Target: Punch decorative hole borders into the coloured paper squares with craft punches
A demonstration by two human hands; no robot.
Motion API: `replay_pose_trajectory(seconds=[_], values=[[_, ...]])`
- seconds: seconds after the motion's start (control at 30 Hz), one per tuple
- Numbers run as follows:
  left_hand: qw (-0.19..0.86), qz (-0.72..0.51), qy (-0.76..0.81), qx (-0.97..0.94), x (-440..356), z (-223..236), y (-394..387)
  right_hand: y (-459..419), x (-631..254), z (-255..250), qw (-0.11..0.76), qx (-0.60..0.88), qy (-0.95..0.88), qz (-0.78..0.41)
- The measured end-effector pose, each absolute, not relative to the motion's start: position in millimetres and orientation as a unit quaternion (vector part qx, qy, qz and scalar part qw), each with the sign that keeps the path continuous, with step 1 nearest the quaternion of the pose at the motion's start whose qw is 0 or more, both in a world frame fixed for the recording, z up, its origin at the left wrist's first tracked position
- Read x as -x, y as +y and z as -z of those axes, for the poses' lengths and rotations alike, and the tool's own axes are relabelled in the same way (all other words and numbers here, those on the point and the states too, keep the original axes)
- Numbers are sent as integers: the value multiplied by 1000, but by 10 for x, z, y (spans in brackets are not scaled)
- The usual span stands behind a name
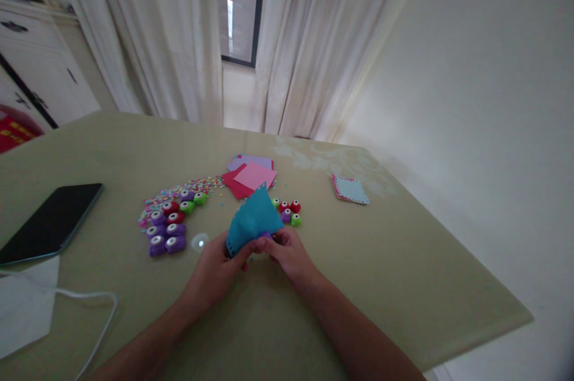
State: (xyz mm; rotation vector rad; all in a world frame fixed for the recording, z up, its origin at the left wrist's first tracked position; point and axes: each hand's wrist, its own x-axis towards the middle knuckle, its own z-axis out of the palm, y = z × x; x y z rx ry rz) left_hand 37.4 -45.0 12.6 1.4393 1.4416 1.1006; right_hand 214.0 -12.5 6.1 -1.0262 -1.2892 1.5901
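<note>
A teal paper sheet (253, 218) with a punched border stands tilted above the table. My left hand (219, 264) pinches its lower left corner. My right hand (287, 249) is closed at the sheet's lower edge around a small purple punch (264, 235), mostly hidden by the paper and fingers. Both hands hover just over the olive tablecloth (359, 273).
Several purple, red and green craft punches (173, 222) lie left, with confetti (188, 188) behind them. More small punches (289, 210) sit past the sheet. A stack of pink and red papers (251, 177), a bordered card (350, 189), a phone (51, 222), white paper and cable (96, 309) lie around.
</note>
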Motion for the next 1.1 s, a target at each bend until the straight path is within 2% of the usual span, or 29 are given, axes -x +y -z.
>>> replay_pose_trajectory(seconds=[0.1,0.2,0.33,0.43,0.57,0.97,1.1], values=[[390,-441,593,-549,-351,-126,-437,-143,-2176,-100,431,394,-532,-613],[388,-469,601,-518,-319,-155,-420,-171,-2247,-166,429,438,-608,-505],[402,-518,577,-487,-298,-202,-409,-174,-2304,-152,347,451,-759,-314],[420,-531,558,-481,-300,-202,-407,-160,-2293,-55,300,444,-811,-235],[431,-535,543,-483,-306,-181,-412,-139,-2266,44,286,442,-827,-198],[416,-554,522,-497,-321,-173,-430,-81,-2193,125,331,435,-832,-95],[414,-555,524,-495,-334,-189,-426,-46,-2151,83,303,460,-832,-66]])
